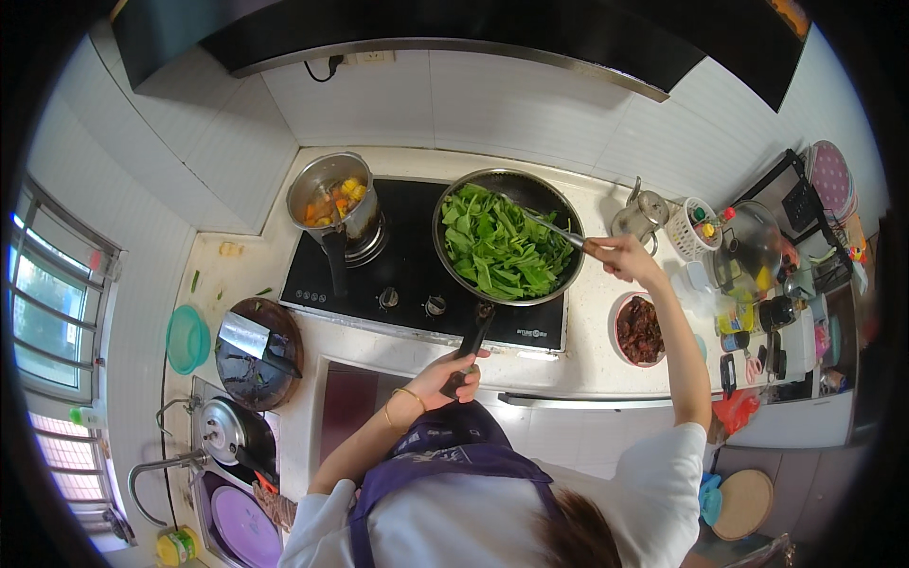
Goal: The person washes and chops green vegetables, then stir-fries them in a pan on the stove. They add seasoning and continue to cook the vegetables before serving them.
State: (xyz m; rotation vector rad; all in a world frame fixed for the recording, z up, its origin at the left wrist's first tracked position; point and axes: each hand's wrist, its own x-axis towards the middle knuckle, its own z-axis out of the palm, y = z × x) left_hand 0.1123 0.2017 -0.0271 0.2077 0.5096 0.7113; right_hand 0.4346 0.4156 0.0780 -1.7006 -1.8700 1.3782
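A deep frying pan [572, 273] heaped with green leafy vegetables [501, 245] sits over the right side of the black gas hob [405, 284]. My left hand [454, 376] grips the pan's dark handle [477, 334], which points towards my body. In my right hand [621, 257] is the wooden-ended handle of a metal cooking spatula [554, 226]. Its shaft slopes down into the pan, and the leaves hide the far end. Below my right forearm, a red-rimmed bowl [639, 330] holds dark brown pieces of food.
A metal pressure-cooker pot [355, 220] with corn and orange chunks stands on the left burner. A cleaver [245, 335] lies on a round chopping board [284, 383]. A metal kettle [643, 213] and a white basket [685, 238] stand right of the pan. The range hood [454, 60] hangs behind.
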